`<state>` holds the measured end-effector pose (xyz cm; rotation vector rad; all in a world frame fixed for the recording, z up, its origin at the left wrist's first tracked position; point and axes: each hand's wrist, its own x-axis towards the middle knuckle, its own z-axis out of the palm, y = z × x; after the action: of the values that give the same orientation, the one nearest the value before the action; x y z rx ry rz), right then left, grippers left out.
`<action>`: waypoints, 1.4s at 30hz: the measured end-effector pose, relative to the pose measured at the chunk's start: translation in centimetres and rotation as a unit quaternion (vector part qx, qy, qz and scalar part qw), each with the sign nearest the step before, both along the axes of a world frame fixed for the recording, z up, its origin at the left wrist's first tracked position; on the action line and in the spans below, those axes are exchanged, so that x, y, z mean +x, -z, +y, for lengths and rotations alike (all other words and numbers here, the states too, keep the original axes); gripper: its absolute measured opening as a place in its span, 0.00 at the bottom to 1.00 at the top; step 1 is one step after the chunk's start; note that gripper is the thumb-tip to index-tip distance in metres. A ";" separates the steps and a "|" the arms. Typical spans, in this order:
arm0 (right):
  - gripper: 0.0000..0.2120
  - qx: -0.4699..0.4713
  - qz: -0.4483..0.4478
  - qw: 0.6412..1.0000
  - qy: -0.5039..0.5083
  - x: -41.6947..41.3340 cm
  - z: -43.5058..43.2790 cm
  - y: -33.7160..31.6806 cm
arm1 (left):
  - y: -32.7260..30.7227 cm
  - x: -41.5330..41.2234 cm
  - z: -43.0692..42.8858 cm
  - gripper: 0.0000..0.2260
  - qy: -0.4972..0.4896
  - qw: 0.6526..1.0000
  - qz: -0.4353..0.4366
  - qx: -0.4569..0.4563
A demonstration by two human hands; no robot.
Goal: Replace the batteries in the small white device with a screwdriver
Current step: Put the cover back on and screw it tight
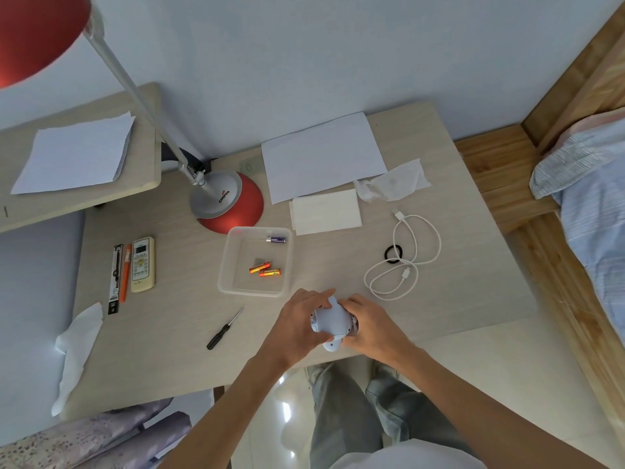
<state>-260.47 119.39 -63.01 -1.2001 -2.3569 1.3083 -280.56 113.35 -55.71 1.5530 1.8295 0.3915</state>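
small white plastic device (pixel 333 321), just nearer than clear plastic tray (pixel 222 265): sides hidden under gripping left hand (pixel 297 324) and right hand (pixel 372 328) | red domed lamp shade (pixel 37 35), far left beyond tray: cut by frame edges | orange batteries (pixel 259 267) inside tray: print unreadable

Bare counter (pixel 169 319) is lying open left of the left hand (pixel 297 328), with only the screwdriver (pixel 220 335) crossing it. Both hands are crowding the near edge around the small white device (pixel 333 321). Just beyond them the clear tray (pixel 226 265) is blocking a straight forward reach. Right of the right hand (pixel 370 328), the looped white cable (pixel 407 273) is taking up room.
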 end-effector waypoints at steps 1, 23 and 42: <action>0.24 0.000 0.001 1.000 0.002 0.0 0.0 0.0 | 0.1 -0.1 0.0 0.37 -0.008 1.000 -0.003 -0.001; 0.29 0.012 0.007 1.000 0.000 0.1 -0.2 0.3 | 2.4 0.1 -1.4 0.28 -0.078 0.996 -0.023 0.025; 0.22 -0.217 0.062 0.974 0.007 0.3 1.9 -2.2 | 2.4 -0.5 -1.6 0.34 -0.050 0.995 -0.036 0.082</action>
<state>-260.13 121.30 -60.80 -1.1916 -2.0312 1.9001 -281.04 111.70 -58.07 1.5383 1.8627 0.6513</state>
